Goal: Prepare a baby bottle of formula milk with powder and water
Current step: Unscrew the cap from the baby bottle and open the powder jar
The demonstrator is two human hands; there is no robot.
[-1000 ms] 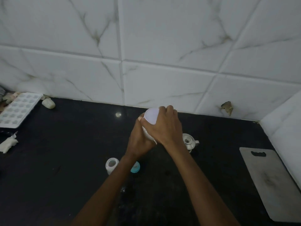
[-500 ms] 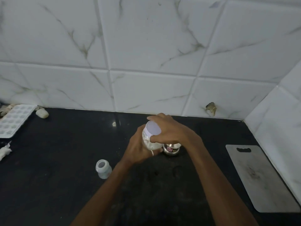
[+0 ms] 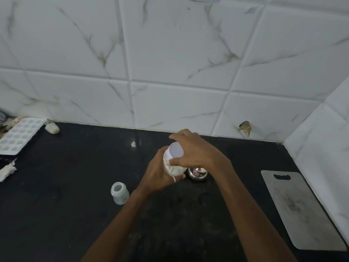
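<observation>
A clear jar of white powder [image 3: 172, 168] with a pale lid [image 3: 176, 150] is held above the black counter [image 3: 75, 214], tilted toward me. My left hand [image 3: 157, 176] wraps the jar's body from below and wears a ring. My right hand [image 3: 196, 152] grips the lid from the far side, thumb on its rim. A small open baby bottle [image 3: 119, 193] stands on the counter left of my left forearm. Behind my right wrist sits a small steel pot [image 3: 197, 173], partly hidden.
A grey cutting board [image 3: 300, 210] lies at the right near the side wall. At the far left are a white ice tray [image 3: 18, 136], a pale lump [image 3: 52, 128] and a crumpled white scrap [image 3: 7, 172]. Tiled walls close the back and right.
The view has swung up and right. My right hand has turned on the lid, uncovering more of its top. A blue item by my left arm is out of sight.
</observation>
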